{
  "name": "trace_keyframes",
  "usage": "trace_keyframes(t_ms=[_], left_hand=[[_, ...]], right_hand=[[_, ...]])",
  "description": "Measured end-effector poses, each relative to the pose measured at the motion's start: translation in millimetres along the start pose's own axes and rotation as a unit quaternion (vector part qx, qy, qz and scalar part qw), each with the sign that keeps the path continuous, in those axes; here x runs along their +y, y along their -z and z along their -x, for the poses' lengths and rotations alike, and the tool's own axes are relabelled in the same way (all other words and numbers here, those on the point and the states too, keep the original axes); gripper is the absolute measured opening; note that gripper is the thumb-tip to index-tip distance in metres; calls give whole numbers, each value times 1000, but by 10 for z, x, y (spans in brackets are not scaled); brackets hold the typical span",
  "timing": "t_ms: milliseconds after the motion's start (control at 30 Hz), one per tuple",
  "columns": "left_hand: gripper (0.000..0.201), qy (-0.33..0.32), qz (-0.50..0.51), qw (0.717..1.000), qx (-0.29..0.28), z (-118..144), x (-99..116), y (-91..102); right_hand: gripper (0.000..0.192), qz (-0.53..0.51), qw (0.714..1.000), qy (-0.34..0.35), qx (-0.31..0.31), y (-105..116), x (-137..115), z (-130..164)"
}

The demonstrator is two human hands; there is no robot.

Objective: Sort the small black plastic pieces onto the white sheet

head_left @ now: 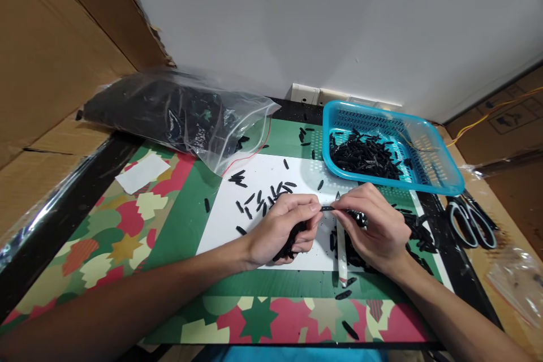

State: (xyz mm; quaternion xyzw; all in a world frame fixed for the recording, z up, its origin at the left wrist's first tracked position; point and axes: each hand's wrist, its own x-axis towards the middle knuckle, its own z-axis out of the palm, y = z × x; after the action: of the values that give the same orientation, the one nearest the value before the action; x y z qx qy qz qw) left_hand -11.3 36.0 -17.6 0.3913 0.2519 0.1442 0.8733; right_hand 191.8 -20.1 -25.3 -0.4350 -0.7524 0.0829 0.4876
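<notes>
1. Fingers of the left hand pinch one end of a short black piece; the remaining fingers curl round a bunch of pieces held in the palm.
2. Fingertips of the right hand are narrow, closed on the other end of the same piece. A white tool lies under this hand, its tip showing at 12 o'clock of the knuckles; whether the hand grips it cannot be told.
3. The piece sits level between the two hands, above the white sheet, near the centre of the mat.
4. Loose pieces lie scattered on the sheet at 10 o'clock of the left hand. A darker heap lies at 3 o'clock of the right hand.
5. Basket, blue plastic, stands at 1 o'clock of the hands and holds a pile of like pieces.
6. Bag, clear plastic filled with black material, lies at 10 o'clock, its open mouth touching the sheet's far corner.
7. Scissors lie at 3 o'clock, just beside the basket's near corner.
8. A white slip rests on the mat at 9 o'clock, well apart from the hands.
9. Cardboard rises along the left side.
</notes>
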Motion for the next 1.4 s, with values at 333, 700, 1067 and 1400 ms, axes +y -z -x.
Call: trace_keyframes(t_ms=[333,700,1067,1400], left_hand=[[34,5,7,1000,0,-3,8,-6],[27,-47,200,979,10,6,74,52],[29,-63,240,969,15,-7,46,45],[29,-68,240,967,47,-29,64,56]], right_hand=[[25,54,997,46,-11,27,16,-24],[12,419,905,46,63,525,329,-102],[19,192,939,184,-218,-126,-181,-30],[9,66,971,127,-191,-41,-188,-34]])
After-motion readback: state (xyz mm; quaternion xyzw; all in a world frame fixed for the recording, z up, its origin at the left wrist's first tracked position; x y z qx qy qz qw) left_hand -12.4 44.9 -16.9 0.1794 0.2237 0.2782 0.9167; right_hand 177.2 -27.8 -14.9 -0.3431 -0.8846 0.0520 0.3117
